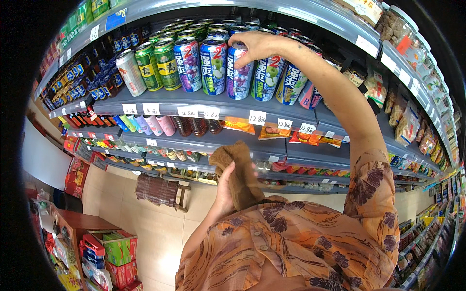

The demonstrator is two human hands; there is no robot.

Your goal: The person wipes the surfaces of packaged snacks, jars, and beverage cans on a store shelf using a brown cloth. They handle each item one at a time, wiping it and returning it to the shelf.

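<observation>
My right hand reaches up to the shelf, its fingers and thumb around the upper part of a blue and purple drink can with grapes printed on it. The can stands upright in the front row, its base on the shelf board. A similar blue can with green apples is just left of it, and another apple can stands to its right. Lower down, close to my body, my left hand holds a brown cloth, folded and hanging in loose layers.
Green cans and a white can stand farther left. Price tags line the shelf edge. Snack bags and bottles fill the shelf below. A low wooden stool and stacked cartons occupy the floor side.
</observation>
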